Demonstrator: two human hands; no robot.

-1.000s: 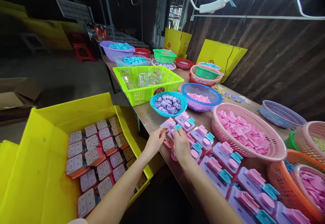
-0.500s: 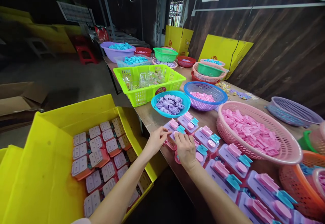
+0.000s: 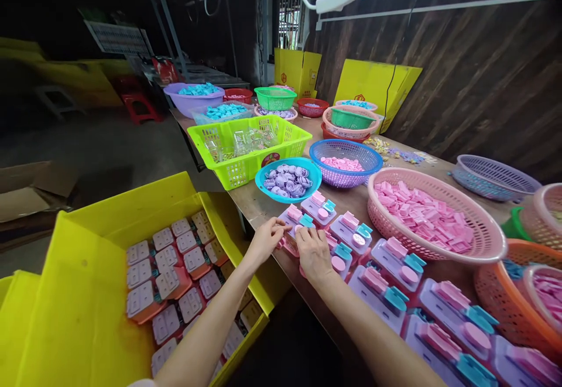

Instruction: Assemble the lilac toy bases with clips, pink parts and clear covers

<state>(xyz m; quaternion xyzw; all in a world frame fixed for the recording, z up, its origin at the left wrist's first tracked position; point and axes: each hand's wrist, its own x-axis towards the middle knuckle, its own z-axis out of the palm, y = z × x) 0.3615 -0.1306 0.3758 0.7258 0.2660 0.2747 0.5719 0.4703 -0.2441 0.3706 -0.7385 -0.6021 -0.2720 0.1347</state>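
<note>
A purple plastic toy unit with a pink block and a teal piece on its top lies at the table's near edge. My left hand is closed at its left side, thumb and fingertips against the edge. Bent over its near right part is my right hand, fingers curled down on it and hiding what lies beneath. Similar toy units stand in rows to the right, with teal pieces and round pink discs. Just behind is a blue bowl of purple rounded parts.
A large pink basket of pink parts stands right, an orange basket beyond it. Behind are a blue-purple basket and a lime crate with clear parts. Lower left, a yellow carton holds packed units.
The view has shifted slightly, so the table appears further left. Both hands stay at the same toy unit; the right hand's fingers lie a little flatter over it.
</note>
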